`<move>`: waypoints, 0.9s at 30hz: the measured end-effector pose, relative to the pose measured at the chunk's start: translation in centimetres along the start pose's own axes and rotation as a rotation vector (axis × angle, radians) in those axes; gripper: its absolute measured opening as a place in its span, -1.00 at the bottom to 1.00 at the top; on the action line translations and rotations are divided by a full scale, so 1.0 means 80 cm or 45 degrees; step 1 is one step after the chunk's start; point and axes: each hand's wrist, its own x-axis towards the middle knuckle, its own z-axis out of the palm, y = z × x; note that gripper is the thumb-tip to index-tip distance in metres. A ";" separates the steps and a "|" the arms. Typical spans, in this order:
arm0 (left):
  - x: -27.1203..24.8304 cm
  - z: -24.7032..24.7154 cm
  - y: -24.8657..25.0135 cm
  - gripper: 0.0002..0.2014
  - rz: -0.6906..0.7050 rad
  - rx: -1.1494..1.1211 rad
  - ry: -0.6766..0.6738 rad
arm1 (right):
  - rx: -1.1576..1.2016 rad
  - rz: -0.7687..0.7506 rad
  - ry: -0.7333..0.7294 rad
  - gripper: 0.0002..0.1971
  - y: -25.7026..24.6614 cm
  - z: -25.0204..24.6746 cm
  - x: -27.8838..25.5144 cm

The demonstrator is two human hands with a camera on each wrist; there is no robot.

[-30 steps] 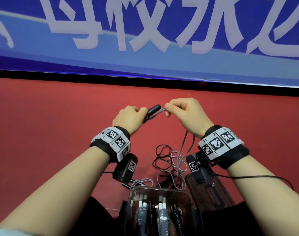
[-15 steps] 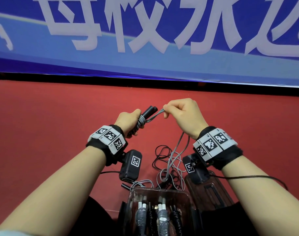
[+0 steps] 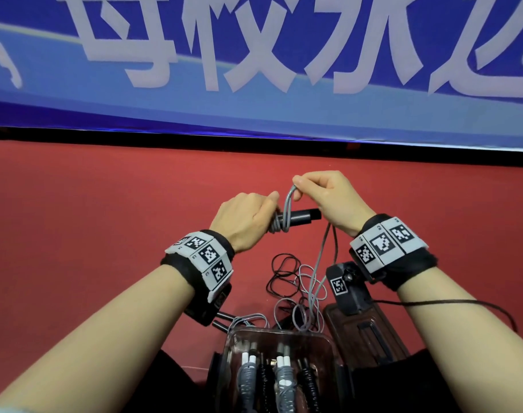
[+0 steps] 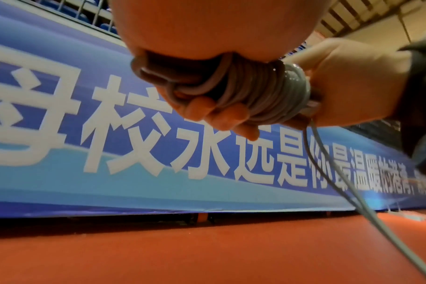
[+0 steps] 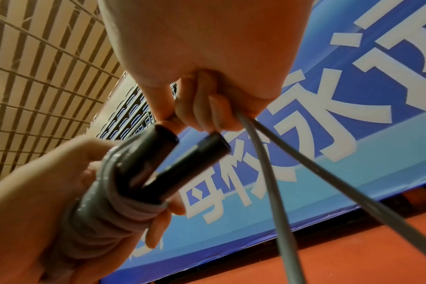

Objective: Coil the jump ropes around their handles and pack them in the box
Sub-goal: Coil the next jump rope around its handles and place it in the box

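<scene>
Left hand (image 3: 248, 217) grips handles (image 3: 299, 217); right hand (image 3: 323, 195) pinches rope (image 3: 288, 201). Keep your turns tight, side by side.

Both forearms are bare, no sleeves down there. Each wrist has a thick black band: the left wristband (image 3: 199, 263) and the right wristband (image 3: 394, 251) both carry a row of pale grey square tiles printed with black-and-white blocky code patterns. Under each band hangs a small black camera box, the left camera (image 3: 208, 305) and the right camera (image 3: 345, 289), each with its own code sticker. A thin black cable (image 3: 451, 302) trails off the right one. Dark trousers (image 3: 176, 380) lower down.
</scene>
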 end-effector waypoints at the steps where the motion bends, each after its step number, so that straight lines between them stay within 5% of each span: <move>1: -0.001 -0.001 0.002 -0.32 0.011 -0.080 -0.032 | 0.035 0.017 -0.030 -0.61 0.001 -0.002 0.000; 8: -0.006 0.001 0.005 -0.55 0.197 -0.299 -0.026 | 0.260 0.214 -0.272 -0.68 0.011 -0.014 -0.001; 13: -0.003 0.004 0.010 -0.64 0.157 -0.598 0.030 | 0.469 0.378 -0.252 -0.79 0.022 -0.017 -0.003; 17: 0.000 0.004 0.019 -0.86 0.138 -0.806 0.076 | 0.479 0.387 -0.200 -0.68 0.026 -0.010 -0.005; 27: 0.014 0.003 0.007 -0.70 0.027 -0.931 0.171 | 0.349 0.422 -0.261 -0.62 0.019 0.017 -0.006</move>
